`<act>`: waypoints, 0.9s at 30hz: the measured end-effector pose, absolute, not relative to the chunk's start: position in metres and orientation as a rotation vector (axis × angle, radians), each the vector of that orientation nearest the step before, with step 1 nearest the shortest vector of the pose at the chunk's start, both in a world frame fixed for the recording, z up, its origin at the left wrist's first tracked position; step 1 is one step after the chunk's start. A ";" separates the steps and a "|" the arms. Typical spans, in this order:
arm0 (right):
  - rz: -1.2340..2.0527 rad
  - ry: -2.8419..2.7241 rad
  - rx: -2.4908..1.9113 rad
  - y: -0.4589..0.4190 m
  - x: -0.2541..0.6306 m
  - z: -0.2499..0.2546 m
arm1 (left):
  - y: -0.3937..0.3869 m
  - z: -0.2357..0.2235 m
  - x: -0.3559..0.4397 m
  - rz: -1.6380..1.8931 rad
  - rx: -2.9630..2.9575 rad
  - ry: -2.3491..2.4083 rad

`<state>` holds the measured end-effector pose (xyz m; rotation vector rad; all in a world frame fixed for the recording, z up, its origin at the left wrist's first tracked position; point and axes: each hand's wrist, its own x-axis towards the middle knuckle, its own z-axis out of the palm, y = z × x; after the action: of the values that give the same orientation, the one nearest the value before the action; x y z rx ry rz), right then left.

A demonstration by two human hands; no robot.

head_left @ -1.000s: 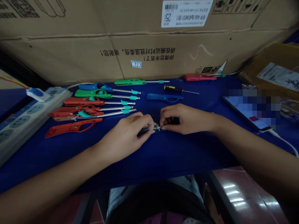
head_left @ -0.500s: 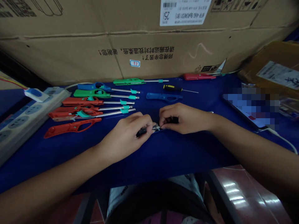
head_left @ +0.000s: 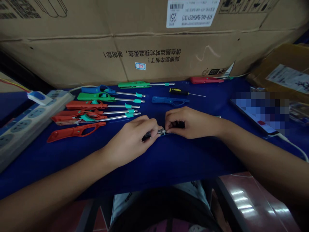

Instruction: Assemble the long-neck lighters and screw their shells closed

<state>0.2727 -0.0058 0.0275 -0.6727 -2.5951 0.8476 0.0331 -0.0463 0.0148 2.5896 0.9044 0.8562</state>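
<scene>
At the blue tabletop (head_left: 169,161), hand positions match a second ago, suggesting fine work continues. The left hand (head_left: 131,138) pinches a dark part (head_left: 161,131) between them; the right hand's (head_left: 190,122) grip at its tip cannot be determined.

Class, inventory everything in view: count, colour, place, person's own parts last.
Utility lighters: six, red, green, blue, left and back
Handle shells: two, red and blue, left and centre
Lighter handle: one, red, back right
Screwdriver: one, black and yellow, back
Power strip: one, whitish, left
Plug: one, white and blue, left
Phone: one, dark-edged, right
Charging cable: one, white, right
Cardboard boxes: two, brown, behind and right
Tabletop: one, blue, beneath
Floor tiles: several, reddish, below
Small part: one, dark and silver, centre
Left hand: one, bare, gripping that part
Right hand: one, bare, beside its tip
</scene>
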 end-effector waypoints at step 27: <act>0.972 -2.513 -0.718 -0.004 0.272 0.026 | -0.044 0.016 0.031 0.844 2.642 0.832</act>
<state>0.2722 -0.0041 0.0264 -0.7181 -2.5134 0.9721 0.0310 -0.0436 0.0160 2.6420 0.8320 0.8444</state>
